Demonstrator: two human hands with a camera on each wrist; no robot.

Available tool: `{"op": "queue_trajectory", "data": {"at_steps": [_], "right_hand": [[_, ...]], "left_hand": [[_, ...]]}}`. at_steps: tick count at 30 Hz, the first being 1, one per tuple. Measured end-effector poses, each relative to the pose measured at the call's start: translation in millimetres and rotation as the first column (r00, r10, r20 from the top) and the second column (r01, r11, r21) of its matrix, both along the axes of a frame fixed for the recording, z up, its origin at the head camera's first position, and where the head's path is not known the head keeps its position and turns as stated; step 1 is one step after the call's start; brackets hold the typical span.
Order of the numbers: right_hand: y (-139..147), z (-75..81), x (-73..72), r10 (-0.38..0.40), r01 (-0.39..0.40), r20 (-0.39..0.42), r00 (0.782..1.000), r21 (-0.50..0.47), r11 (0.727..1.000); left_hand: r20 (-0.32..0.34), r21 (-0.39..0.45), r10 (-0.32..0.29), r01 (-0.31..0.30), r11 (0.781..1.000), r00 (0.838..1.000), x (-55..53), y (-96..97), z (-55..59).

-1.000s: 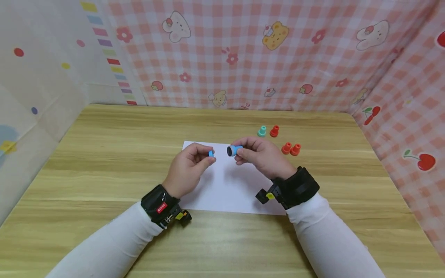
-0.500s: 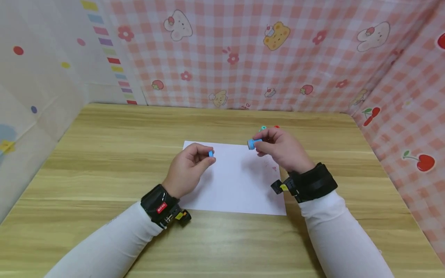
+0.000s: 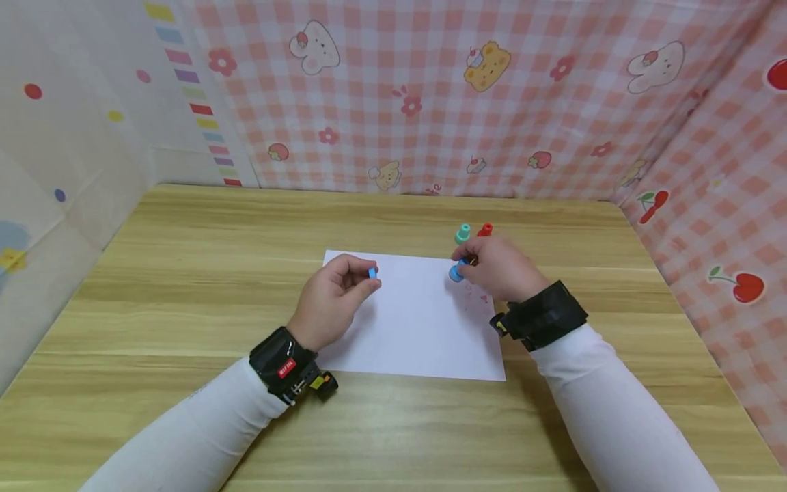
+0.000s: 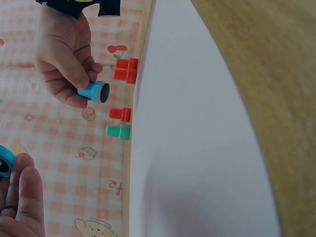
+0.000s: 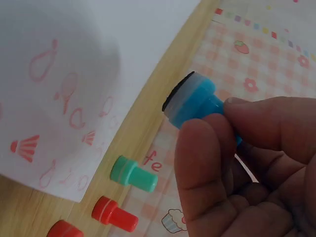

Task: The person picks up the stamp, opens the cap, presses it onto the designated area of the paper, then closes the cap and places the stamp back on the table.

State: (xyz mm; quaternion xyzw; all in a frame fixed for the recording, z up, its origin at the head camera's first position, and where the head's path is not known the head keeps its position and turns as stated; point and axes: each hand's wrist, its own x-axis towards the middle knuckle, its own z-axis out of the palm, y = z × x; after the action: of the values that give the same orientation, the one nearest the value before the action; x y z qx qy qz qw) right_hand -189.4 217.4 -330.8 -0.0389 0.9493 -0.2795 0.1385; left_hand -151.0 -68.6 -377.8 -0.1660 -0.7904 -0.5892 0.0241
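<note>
My right hand (image 3: 507,270) pinches a blue toy stamp (image 5: 197,101) by its handle, between thumb and fingers. Its dark round pad is tilted down, and a gap shows between it and the white paper (image 3: 412,328). In the left wrist view the same stamp (image 4: 94,92) hangs above the sheet. Over the sheet's left part, my left hand (image 3: 332,294) holds a small blue cap (image 3: 372,272) between thumb and fingertips. Red prints (image 5: 25,148), a shuttlecock and rackets among them, mark the paper's far right corner; others are faint.
A green stamp (image 3: 463,234) and a red stamp (image 3: 486,230) stand on the wooden table (image 3: 184,273) behind the paper. Two more red stamps (image 4: 125,69) show in the left wrist view; my right hand hides them from the head view. A checked cloth (image 3: 381,89) hangs at the back.
My right hand has moved right with the blue stamp, then come lower over the paper's far right corner, the pad now turned more downward. The left hand has stayed in place.
</note>
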Motion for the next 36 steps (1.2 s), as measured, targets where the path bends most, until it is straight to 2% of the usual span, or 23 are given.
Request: {"op": "queue_trajectory", "data": {"at_steps": [5,13,20,36], "right_hand": [[-1.4,-8.3,-4.4,0.017,-0.016,-0.020,1.000,0.067,0.998],[-2.6,-16.2,-6.9,0.008,-0.008,0.001,1.000,0.091,0.996],[-4.2,-16.9,-7.5,0.006,-0.010,0.036,0.999,0.111,0.994],[-6.9,-17.8,-6.2,0.016,-0.020,0.040,0.999,0.118,0.993]], "left_hand": [[0.006,0.005,0.003,-0.003,1.000,1.000,-0.3,-0.3,-1.0],[0.014,0.030,-0.003,0.002,1.000,1.000,-0.9,-0.5,-1.2],[0.019,0.032,-0.002,0.002,0.999,1.000,-0.9,-0.8,-0.8],[0.032,0.028,0.006,-0.007,1.000,0.999,-0.3,-0.8,0.3]]}}
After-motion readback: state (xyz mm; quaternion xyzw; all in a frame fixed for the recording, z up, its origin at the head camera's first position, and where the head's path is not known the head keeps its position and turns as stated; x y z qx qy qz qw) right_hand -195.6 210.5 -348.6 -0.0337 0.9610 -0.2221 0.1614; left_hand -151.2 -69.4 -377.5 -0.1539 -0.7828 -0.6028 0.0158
